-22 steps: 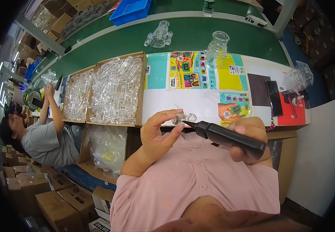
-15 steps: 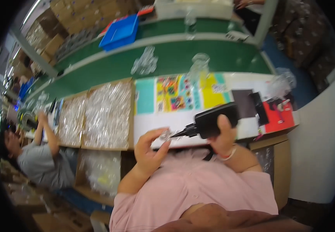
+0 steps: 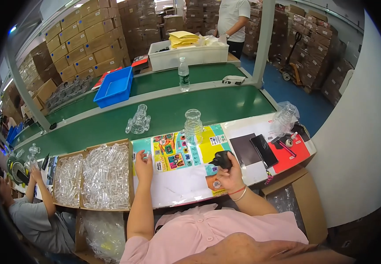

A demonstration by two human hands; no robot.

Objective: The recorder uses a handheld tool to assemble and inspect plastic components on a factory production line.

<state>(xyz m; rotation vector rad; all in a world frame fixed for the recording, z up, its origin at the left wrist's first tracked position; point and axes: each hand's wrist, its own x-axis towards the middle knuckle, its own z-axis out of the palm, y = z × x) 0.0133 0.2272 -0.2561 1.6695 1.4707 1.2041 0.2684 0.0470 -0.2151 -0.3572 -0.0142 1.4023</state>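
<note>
right of the larger cardboard box (image 3: 131, 176), heaped with glossy, slender clear pieces (image 3: 105, 174), the right hand (image 3: 231, 175) is wrapped around a dark black bottle (image 3: 222, 159) with a tapering nozzle, while the left hand (image 3: 143, 163), just beside that box, has curled fingers and i cannot tell whether they pinch anything. a clear figure (image 3: 138, 124) beyond the box and a ringed clear vessel (image 3: 193, 127) to its right look already assembled; the heap suggests plenty left.
</note>
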